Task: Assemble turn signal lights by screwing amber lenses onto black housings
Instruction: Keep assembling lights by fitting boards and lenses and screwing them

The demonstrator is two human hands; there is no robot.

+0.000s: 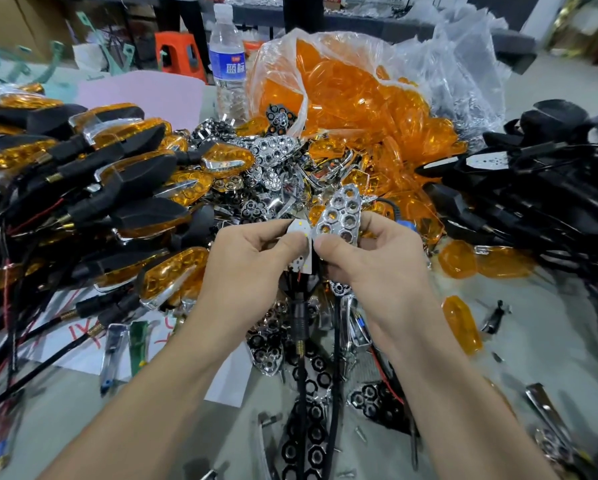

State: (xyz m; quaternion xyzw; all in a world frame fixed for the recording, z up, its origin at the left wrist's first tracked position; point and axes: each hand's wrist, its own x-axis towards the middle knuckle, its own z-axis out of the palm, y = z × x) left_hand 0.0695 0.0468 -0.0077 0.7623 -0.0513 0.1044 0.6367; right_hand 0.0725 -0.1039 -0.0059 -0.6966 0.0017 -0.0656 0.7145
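Both hands pinch, fingers curled: left hand (252, 258) on white light board (302, 252), right hand (370, 261) on chrome reflector (342, 216). Risk: reflector could seat crooked, trapping wires (300, 277).

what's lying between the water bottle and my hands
Head view: a heap of chrome reflectors and amber lenses fills that stretch. The left hand pinches an LED board, the right hand a reflector.

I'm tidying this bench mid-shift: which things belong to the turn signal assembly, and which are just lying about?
Job: left hand gripping white LED board; right hand pinching chrome reflector; amber lenses in bag; black housings; finished lights.
Lying about: water bottle; orange stool; pink sheet.
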